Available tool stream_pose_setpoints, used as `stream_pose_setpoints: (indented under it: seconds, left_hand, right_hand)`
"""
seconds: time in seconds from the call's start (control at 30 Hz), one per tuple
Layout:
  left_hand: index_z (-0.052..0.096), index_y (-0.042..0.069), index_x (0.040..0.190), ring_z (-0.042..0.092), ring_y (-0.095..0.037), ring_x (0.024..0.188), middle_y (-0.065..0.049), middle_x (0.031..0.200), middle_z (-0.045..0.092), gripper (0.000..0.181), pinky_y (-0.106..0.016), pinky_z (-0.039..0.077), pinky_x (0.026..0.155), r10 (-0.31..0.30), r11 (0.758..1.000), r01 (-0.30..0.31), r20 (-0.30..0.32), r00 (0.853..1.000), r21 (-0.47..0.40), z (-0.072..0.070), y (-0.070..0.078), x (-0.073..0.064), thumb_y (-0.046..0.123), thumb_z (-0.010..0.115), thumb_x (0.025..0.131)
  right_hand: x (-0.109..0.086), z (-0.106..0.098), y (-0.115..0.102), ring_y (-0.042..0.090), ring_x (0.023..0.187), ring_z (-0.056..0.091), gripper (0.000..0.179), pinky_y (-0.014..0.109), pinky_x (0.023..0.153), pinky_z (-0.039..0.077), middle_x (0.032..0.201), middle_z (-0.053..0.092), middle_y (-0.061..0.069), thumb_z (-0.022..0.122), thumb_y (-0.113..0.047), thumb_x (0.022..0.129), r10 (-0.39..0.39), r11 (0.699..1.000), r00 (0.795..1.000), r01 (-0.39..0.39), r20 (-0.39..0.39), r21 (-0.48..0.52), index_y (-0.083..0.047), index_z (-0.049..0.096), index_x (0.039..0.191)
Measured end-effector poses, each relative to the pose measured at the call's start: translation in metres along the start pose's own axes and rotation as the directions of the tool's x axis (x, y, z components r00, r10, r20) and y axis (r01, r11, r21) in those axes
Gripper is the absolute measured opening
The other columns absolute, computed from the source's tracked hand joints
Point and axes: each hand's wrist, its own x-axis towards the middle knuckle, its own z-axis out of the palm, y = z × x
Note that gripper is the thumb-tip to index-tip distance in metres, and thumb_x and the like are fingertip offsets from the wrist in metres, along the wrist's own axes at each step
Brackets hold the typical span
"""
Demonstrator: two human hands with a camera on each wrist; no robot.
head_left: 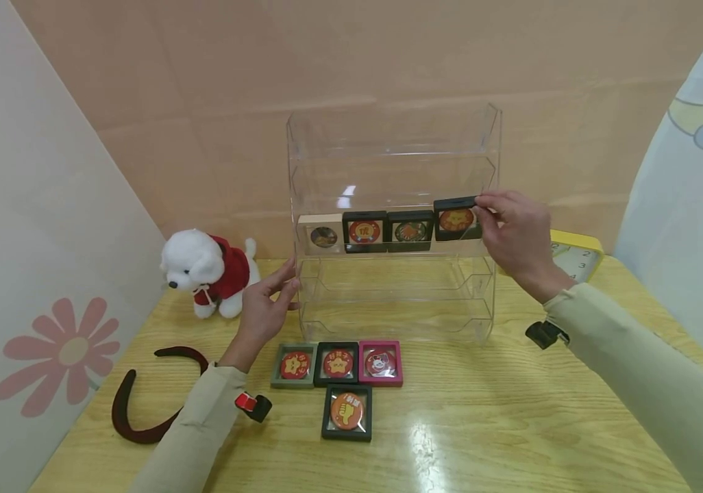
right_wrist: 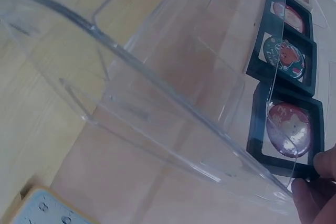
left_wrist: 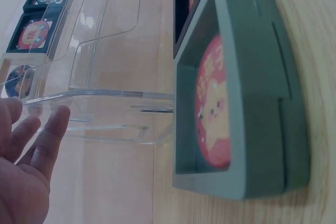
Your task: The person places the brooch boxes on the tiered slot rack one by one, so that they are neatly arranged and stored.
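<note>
My right hand (head_left: 518,236) pinches the upper right corner of a black-framed badge (head_left: 455,220), a red round one with a yellow figure, at the right end of a shelf on a clear acrylic rack (head_left: 395,155). The right wrist view shows thumb and finger on the corner of this frame (right_wrist: 258,129). To its left on that shelf stand two more black-framed badges (head_left: 411,231) and a cream-framed badge (head_left: 322,235). My left hand (head_left: 265,305) is at the rack's left side, its fingers extended; the left wrist view shows the fingers (left_wrist: 50,140) close to the clear edge.
Before the rack lie a green-framed badge (head_left: 294,365), a black-framed one (head_left: 337,364), a pink-framed one (head_left: 381,363) and another black-framed badge (head_left: 348,412). A white plush dog (head_left: 194,257) and a dark red headband (head_left: 122,404) are at left; a yellow clock (head_left: 576,257) stands behind my right wrist.
</note>
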Motion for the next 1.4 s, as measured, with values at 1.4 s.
stream_pose_setpoints:
  seconds: [1.4]
  left_hand:
    - [0.054, 0.009, 0.134, 0.062, -0.031, 0.100, -0.016, 0.124, 0.059, 0.041, -0.037, 0.059, 0.060, 0.034, 0.999, -0.034, -0.017, 0.999, -0.034, 0.002, -0.035, 0.004, 0.006, 0.059, 0.094]
  right_hand:
    - [-0.012, -0.004, -0.004, 0.036, 0.087, 0.062, 0.015, 0.049, 0.073, 0.053, 0.094, 0.067, 0.020, 0.068, 0.007, 0.081, -0.080, 0.995, 0.991, 0.086, 0.109, -0.055, 0.009, 0.070, 0.096]
